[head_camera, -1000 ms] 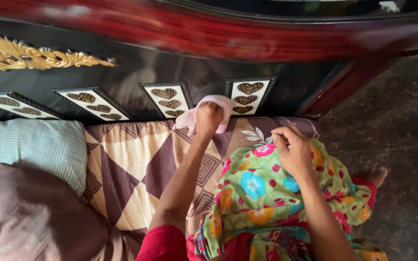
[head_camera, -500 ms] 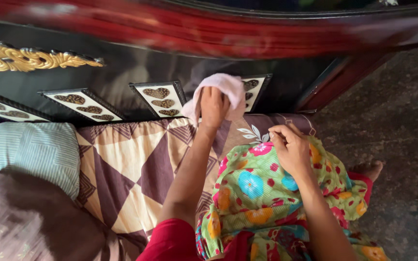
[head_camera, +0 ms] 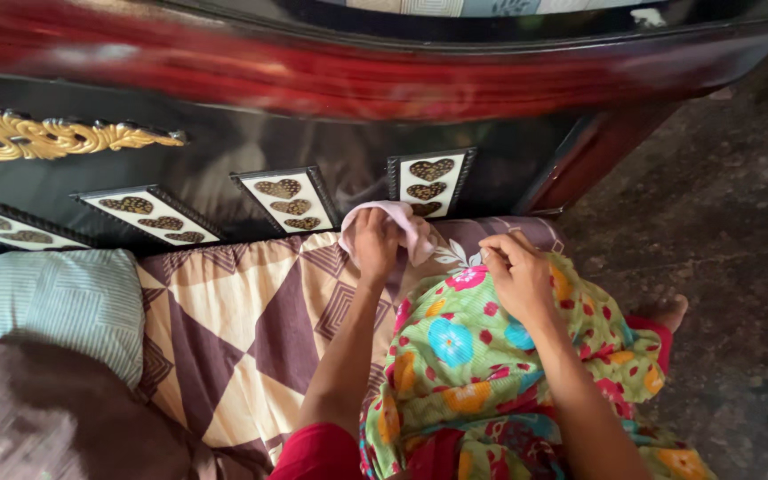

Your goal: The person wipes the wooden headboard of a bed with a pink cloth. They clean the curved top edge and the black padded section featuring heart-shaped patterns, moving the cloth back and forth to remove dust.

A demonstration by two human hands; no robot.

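My left hand (head_camera: pixel 375 242) grips pink cloth (head_camera: pixel 406 227) vs. black headboard (head_camera: pixel 224 151). Right hand (head_camera: pixel 517 276) fingers curled, resting on floral fabric (head_camera: pixel 464 356).

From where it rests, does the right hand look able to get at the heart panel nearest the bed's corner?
Probably yes: the right hand lies on the floral cloth just below that panel, with nothing between; the left hand and pink rag sit beside it.
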